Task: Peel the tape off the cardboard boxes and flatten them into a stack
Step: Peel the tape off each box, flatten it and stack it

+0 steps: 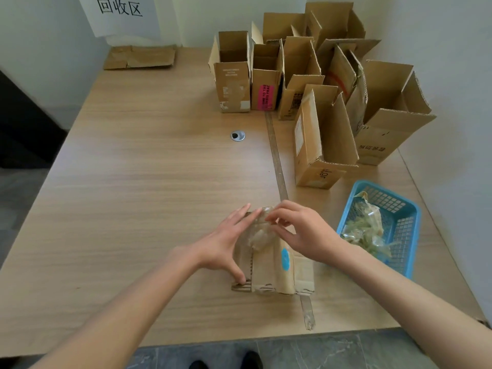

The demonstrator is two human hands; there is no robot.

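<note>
A small flattened box (271, 265) lies on the worktop (138, 182) at the near middle, right under both hands, with its long axis running from the near edge toward the far side. A wad of clear tape (259, 230) sits on its far half, bunched and partly lifted, and the free end reaches the far edge of the box. The right hand (300, 230) comes in from the right and is the nearer one to that free end: its thumb and forefinger are drawn together on the tape at the far edge, pinching it, with the other fingers loosely curled above. The left hand (226, 243) lies on the left side of the box with its fingers straight and spread, the fingertips pressing near the tape and the thumb down at the near left corner, holding the cardboard flat and gripping nothing. Judging by this, the coming pull should run along the box's long axis, toward the near edge or up and away, while the left hand keeps the box pinned. A blue basket (410, 217) already holding crumpled tape stands just right of the right hand, the likely place for the strip. Upright open boxes (314, 83) wait at the far right, and a flat stack (141, 57) lies at the far left under a paper sign (119, 12).
</note>
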